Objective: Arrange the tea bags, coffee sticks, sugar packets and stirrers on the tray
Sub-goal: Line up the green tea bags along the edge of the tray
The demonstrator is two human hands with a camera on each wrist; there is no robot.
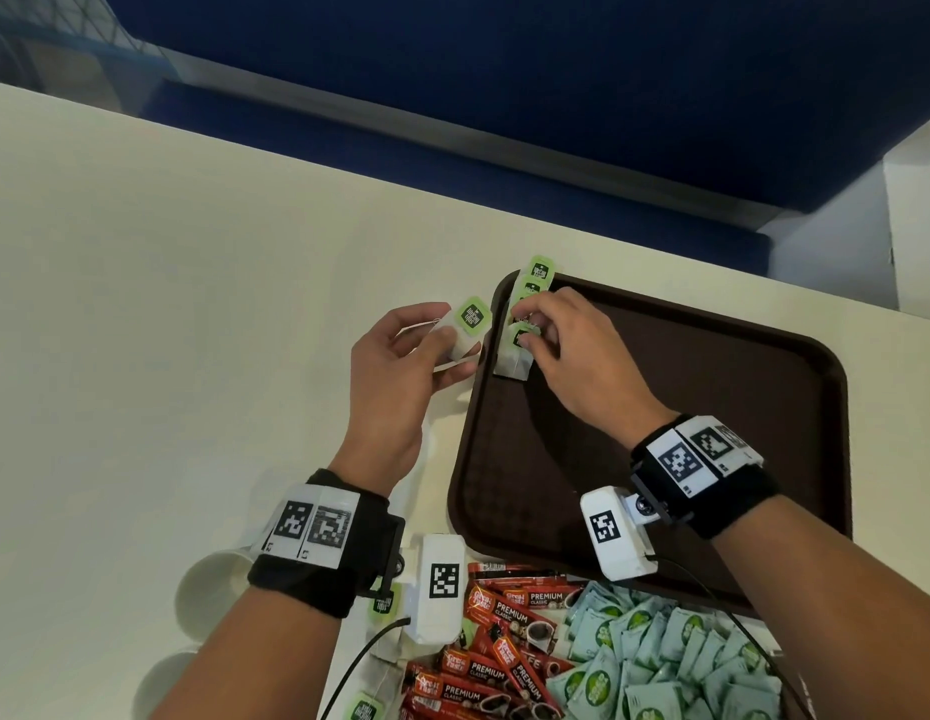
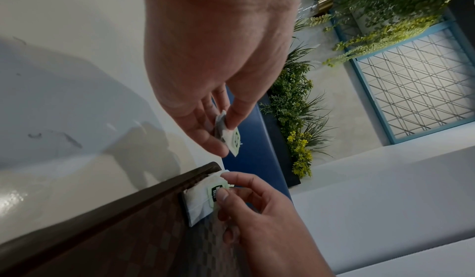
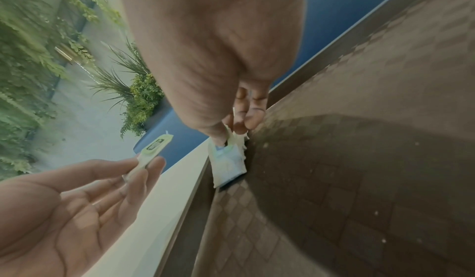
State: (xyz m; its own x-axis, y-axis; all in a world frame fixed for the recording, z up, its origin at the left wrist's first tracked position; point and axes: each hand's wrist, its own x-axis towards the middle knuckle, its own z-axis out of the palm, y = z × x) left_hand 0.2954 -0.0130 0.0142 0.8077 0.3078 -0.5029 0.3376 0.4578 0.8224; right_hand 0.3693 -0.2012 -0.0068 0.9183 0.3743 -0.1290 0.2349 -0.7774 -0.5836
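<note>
Pinching: left hand (image 1: pixel 400 366) fingers hold tea bag (image 1: pixel 465 330) | right hand (image 1: pixel 572 356) fingers apparently pinch tray (image 1: pixel 764 356) row's bag (image 1: pixel 515 356)

Left hand (image 1: pixel 400 361): palm turned inward, thumb and fingers pinching a tea bag (image 1: pixel 465 330).
Right hand (image 1: pixel 572 356): palm down, fingertips (image 2: pixel 222 195) pinching a tea bag stack (image 1: pixel 520 330).

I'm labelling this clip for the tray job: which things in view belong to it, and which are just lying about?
Belongs to the job:
brown tray
row of tea bags on the tray under the right hand
tea bag held in the left hand
coffee sticks
sugar packets

Lying about:
white cups
</note>
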